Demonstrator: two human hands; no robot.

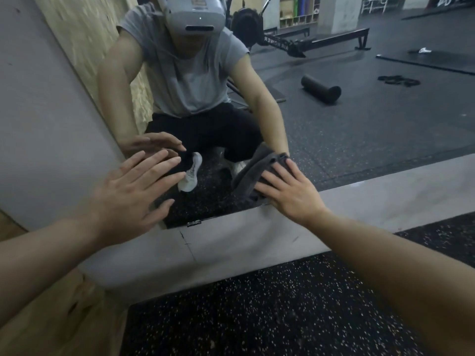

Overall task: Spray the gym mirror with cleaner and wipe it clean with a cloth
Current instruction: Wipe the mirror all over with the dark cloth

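Low on the glossy mirror point(359, 119), just above its bottom edge, the right hand point(290, 191) presses a crumpled grey cloth point(253, 170) (soft, towel-like) with flat, spread fingers. The left hand point(133, 191), fingers straight and holding nothing, is at the glass near the mirror's lower left corner.

Place: a gym.
Floor: black speckled rubber point(270, 312) below the mirror point(359, 111).
In the mirror: rowing machine point(295, 42), foam roller point(321, 89), dark mats point(426, 60), storage cubbies point(298, 11).
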